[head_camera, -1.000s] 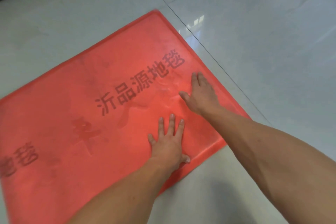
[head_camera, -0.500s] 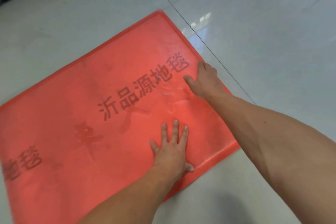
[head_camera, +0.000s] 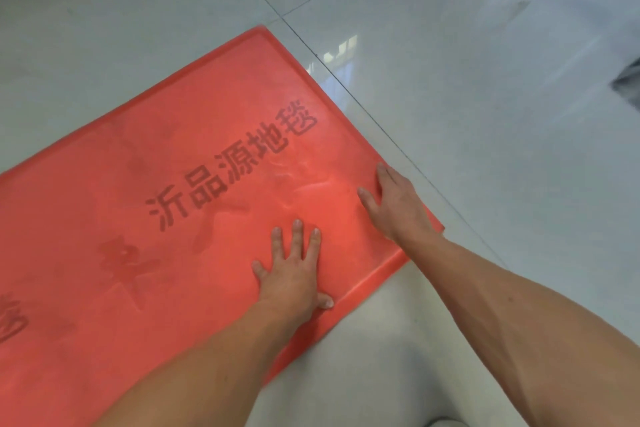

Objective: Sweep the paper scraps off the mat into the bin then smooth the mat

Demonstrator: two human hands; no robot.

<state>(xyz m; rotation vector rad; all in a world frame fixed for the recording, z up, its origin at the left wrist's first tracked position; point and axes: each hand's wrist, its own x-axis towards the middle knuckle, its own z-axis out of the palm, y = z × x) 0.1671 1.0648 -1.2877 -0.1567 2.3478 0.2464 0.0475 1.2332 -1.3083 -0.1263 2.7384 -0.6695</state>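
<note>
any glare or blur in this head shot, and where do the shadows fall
Head view: a bright window-like reflection glares on the glossy floor just past the red mat; a soft shadow darkens the floor below the forearms; the left hand and right hand look sharp; a dark shape at the right edge is smeared.

Mat (head_camera: 214,121): one, rectangular, red-orange, with a raised rim and dark printed characters across its face. Lies flat and diagonal on pale tiled floor (head_camera: 485,135), far corner at upper centre, running off left and bottom edges. Faint ripples right of centre.
</note>
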